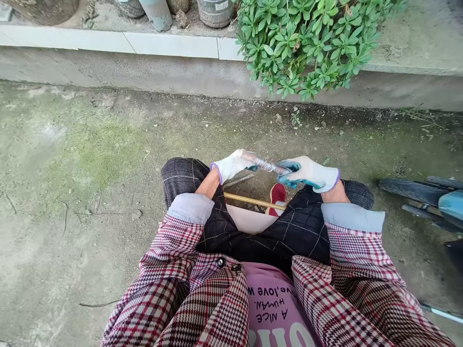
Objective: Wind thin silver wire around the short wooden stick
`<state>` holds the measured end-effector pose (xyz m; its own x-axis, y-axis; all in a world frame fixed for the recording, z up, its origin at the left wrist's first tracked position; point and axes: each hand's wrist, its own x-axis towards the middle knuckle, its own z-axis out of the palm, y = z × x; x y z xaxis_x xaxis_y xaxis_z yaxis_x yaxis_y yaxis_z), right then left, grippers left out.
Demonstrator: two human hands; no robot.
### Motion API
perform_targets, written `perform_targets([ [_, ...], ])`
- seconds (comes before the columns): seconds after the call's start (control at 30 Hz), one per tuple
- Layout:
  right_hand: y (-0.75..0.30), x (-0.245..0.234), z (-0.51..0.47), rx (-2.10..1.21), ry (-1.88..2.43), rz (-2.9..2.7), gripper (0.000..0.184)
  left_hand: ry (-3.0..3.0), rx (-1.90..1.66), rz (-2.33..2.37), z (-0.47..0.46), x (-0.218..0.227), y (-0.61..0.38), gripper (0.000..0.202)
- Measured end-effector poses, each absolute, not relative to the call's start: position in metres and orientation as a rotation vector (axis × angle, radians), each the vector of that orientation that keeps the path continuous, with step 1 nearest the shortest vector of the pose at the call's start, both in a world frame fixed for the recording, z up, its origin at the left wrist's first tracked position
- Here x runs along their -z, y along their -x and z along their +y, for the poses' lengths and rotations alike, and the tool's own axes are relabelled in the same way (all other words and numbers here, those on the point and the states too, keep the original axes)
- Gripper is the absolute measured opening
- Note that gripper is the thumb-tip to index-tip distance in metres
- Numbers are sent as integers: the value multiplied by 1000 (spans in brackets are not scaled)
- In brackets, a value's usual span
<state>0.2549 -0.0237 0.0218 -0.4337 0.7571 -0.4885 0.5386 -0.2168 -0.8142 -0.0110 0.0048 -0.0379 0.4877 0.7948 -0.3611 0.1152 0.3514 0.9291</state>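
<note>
My gloved left hand [230, 165] is closed around the left end of a shiny silvery rod [269, 165], which looks wound with wire or foil. Gripping the rod's other end is my right hand [309, 174], in a white glove with blue-green palm coating. The rod slants slightly down to the right, held above the ground between my knees. Below it, a thin yellowish pole [253, 200] crosses between my legs, in front of a pale pinkish surface [251, 220]. The fingertips are partly hidden.
A red shoe [278, 193] shows under the rod. A leafy green shrub [311, 43] overhangs a low white-tiled ledge [170, 46] with several pots, including a grey bucket [216, 12]. Black wheels [408, 189] stand at the right. Twigs [66, 214] lie on the mossy ground.
</note>
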Motion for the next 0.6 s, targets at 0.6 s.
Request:
perform_targets([
  [0.6, -265, 23, 5, -702, 2253, -2522, 41, -1318, -366, 1010, -4, 32, 11, 21],
])
